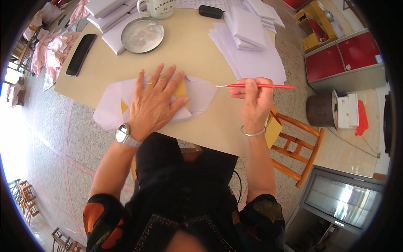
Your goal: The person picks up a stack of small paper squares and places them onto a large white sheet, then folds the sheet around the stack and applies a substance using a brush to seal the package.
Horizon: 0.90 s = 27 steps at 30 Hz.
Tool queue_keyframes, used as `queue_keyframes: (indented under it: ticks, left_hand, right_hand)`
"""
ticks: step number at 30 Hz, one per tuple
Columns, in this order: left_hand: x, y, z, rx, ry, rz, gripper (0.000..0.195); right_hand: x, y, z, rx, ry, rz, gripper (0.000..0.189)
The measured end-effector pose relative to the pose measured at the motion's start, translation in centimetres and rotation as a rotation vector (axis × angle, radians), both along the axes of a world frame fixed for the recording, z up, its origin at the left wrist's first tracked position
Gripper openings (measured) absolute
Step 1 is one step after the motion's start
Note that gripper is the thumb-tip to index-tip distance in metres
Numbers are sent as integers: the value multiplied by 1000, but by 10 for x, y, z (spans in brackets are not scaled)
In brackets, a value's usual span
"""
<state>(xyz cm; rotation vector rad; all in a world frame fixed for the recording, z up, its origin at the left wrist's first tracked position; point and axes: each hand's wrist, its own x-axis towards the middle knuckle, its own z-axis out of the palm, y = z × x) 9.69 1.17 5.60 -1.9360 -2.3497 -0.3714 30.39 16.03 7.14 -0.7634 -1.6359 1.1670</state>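
A partly folded sheet of white paper point(203, 93) lies near the table's front edge, around a bundle with yellow paper point(180, 90) showing. My left hand point(159, 96) presses flat on the bundle, fingers spread, a ring on one finger. The paper spreads out past the hand on both sides. Between the thumb and fingers of my right hand point(254, 99) is a thin red paintbrush point(266, 86), held level. Its pale bristle tip points left and meets, or nearly meets, the paper's right-hand corner.
A round shallow metal dish point(142, 35) stands at the back, beside stacked white paper packets point(108, 23) and a mug point(160, 8). A smartphone point(81, 55) lies at left. Loose white sheets point(252, 61), more packets point(247, 26) and a black case point(210, 12) occupy the back right. A wooden chair point(299, 143) adjoins the table's right side.
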Motion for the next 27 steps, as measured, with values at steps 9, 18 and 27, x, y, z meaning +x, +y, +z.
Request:
queue_keyframes:
  ticks: [9,18,27]
  left_hand:
    - [2,-1,-5,62,5,-2,57]
    - [2,2,-2,41,8,-12,57]
    - [2,1,-2,27,-6,-10,58]
  right_hand:
    - [85,-7,41,752,-838,-251,24]
    - [100,-4,-23,722,-1420,-106,41]
    - [94,-4,-26,656,-1488,-61,47]
